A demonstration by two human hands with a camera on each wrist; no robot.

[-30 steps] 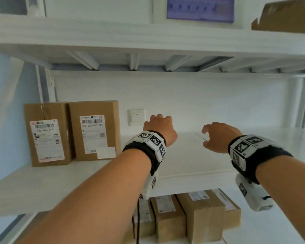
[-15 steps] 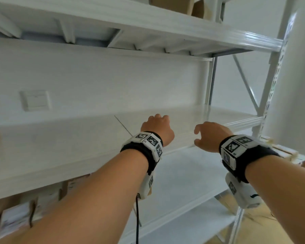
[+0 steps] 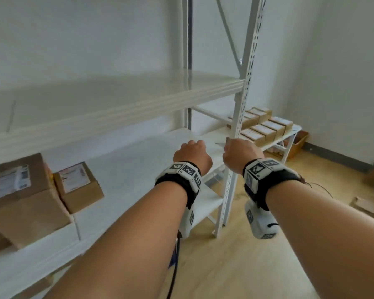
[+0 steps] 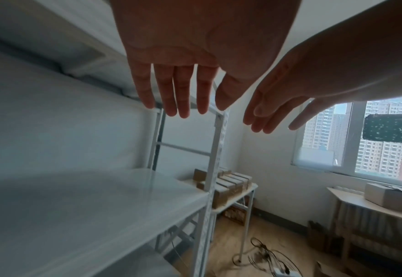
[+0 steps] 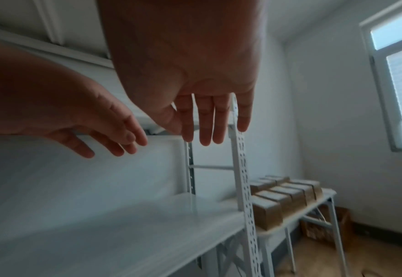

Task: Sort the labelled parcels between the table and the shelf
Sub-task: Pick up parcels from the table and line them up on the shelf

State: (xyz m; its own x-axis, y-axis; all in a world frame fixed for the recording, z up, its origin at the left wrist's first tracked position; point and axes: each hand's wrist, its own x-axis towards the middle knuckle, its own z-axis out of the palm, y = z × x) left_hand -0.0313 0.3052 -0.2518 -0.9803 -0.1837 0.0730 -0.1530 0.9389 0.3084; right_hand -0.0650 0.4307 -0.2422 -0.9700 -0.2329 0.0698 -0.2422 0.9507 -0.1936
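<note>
left hand (image 3: 192, 155) and right hand (image 3: 242, 154): fingers straight, empty. brown rectangular cardboard parcels (image 3: 266, 128), white labels upward, rowed on white table (image 3: 290, 134) beside white metal shelf (image 3: 121, 165).

White painted-metal shelf rack (image 3: 245, 87): smooth, faintly glossy boards, perforated upright. Brown corrugated-cardboard parcels (image 3: 26, 199), matt, with white paper labels and glossy clear tape. Pale wood-look floor (image 3: 257, 266), smooth, low sheen. Black cloth wrist straps (image 3: 175, 180) carrying white hard-plastic marker blocks.

White walls (image 3: 343, 61) enclose a small room with a pale wood floor (image 3: 235, 266). Daylight enters through a window (image 4: 373, 150) showing apartment towers outside.
</note>
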